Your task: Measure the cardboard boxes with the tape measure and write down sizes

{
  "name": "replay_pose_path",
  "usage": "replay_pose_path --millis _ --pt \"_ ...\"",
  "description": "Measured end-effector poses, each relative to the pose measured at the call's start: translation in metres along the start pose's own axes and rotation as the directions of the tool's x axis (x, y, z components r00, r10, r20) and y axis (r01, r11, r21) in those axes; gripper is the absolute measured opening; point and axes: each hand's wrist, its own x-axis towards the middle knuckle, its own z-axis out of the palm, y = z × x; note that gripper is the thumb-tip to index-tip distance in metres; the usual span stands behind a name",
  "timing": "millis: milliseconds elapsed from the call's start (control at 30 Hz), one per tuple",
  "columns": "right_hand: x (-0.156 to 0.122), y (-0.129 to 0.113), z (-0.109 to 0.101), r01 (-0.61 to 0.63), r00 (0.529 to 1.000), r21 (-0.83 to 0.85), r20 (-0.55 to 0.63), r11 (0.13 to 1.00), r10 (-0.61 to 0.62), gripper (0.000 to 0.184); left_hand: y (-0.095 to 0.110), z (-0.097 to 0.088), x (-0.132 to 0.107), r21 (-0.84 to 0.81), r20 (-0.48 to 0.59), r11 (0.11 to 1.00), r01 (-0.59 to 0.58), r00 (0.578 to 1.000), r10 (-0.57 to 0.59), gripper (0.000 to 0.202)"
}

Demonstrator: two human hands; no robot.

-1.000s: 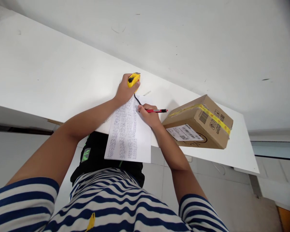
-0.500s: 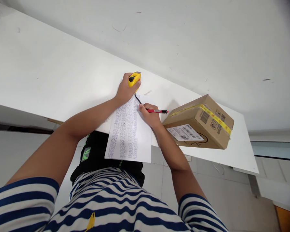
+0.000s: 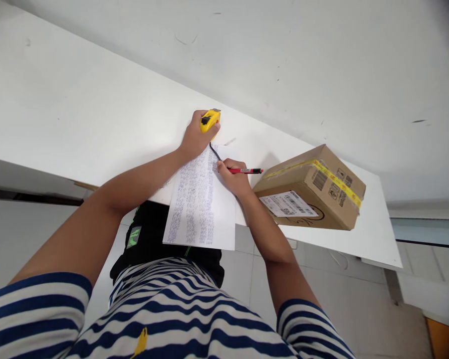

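Note:
My left hand (image 3: 196, 135) is closed around a yellow tape measure (image 3: 210, 120) with a black button and a metal end on its far side. A black strap (image 3: 214, 151) runs from it down to the fingertips of my right hand (image 3: 234, 175); whether they pinch it I cannot make out. Between that hand's fingers lies a red pen (image 3: 241, 171), its black end pointing right. Under both hands is a stack of paper sheets (image 3: 224, 219), covered in columns of blue handwriting and overhanging the table's near edge.
A taped cardboard box (image 3: 333, 207) with a white shipping label stands on the white table (image 3: 78, 109), right of my right forearm. A pale strip (image 3: 230, 141) lies beyond the paper. The white wall (image 3: 284, 65) borders the table's far edge.
The view has shifted slightly. Both hands keep almost the same pose, with the tape measure and pen held as before.

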Motion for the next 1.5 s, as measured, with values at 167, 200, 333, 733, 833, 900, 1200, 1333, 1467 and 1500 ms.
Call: replay_pose_path --millis 167,200,333,733,833,900,1200,1333,1467,1500 --pt "-0.0006 -0.0017 -0.0009 0.001 1.000 0.025 -0.017 1.000 -0.001 0.059 -0.0010 0.0000 0.0009 -0.009 -0.009 1.000 0.005 1.000 -0.005 0.032" --pt "-0.0008 -0.0024 -0.0010 0.004 1.000 0.022 -0.013 1.000 -0.004 0.060 -0.0018 0.0000 0.0012 -0.013 -0.011 1.000 -0.001 1.000 0.001 0.032" --pt "-0.0017 -0.0055 -0.0010 0.011 1.000 0.010 -0.017 1.000 -0.010 0.061 -0.0037 -0.0001 0.0019 -0.013 -0.014 1.000 -0.018 1.000 0.018 0.033" --pt "-0.0014 -0.0054 -0.0002 0.009 1.000 0.009 -0.029 1.000 -0.009 0.061 -0.0019 -0.0006 0.0016 -0.018 -0.002 1.000 0.001 1.000 -0.001 0.034" --pt "-0.0024 -0.0052 0.0011 -0.007 0.999 0.007 -0.046 1.000 0.008 0.061 -0.0011 -0.0008 0.0014 -0.022 -0.002 1.000 0.003 1.000 -0.003 0.034" --pt "-0.0029 -0.0047 0.0014 -0.011 0.998 -0.003 -0.057 1.000 0.011 0.061 -0.0004 -0.0008 0.0010 -0.024 -0.008 1.000 0.007 1.000 -0.007 0.034" --pt "-0.0025 -0.0022 0.0007 -0.013 0.999 0.003 -0.046 1.000 0.013 0.059 -0.0059 0.0001 0.0030 -0.014 -0.028 1.000 -0.007 1.000 0.007 0.035" --pt "-0.0025 -0.0008 0.0011 -0.008 0.998 0.031 -0.057 0.999 0.010 0.056 -0.0050 0.0001 0.0026 -0.005 -0.021 1.000 0.008 1.000 -0.008 0.034" --pt "-0.0023 0.0014 0.0010 -0.004 0.999 0.032 -0.052 0.999 0.005 0.056 -0.0001 -0.0004 0.0008 0.004 0.005 0.999 0.035 0.999 -0.035 0.033" --pt "-0.0023 0.0017 0.0009 -0.002 0.998 0.029 -0.057 1.000 0.004 0.057 0.0013 -0.0007 0.0004 0.008 0.007 0.999 0.037 0.999 -0.037 0.033"
